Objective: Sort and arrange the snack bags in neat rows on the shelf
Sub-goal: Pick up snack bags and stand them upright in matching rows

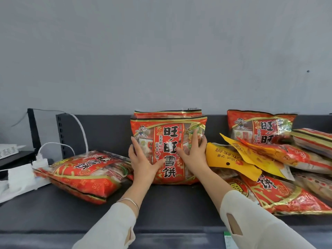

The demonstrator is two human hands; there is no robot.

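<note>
Together, left hand (143,159) and right hand (193,153) (fingers spread) press upright bag (168,134).

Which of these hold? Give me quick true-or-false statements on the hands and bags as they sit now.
1. The left hand and the right hand both touch the upright red bag. True.
2. Nothing stands behind that bag. False: a second bag shows its top edge behind it.
3. A flat red bag lies on the shelf left of it. True.
4. The yellow bag lies left of the hands. False: it lies on the right-hand pile.
5. The bracelet is on the right wrist. False: it is on the left wrist.
</note>
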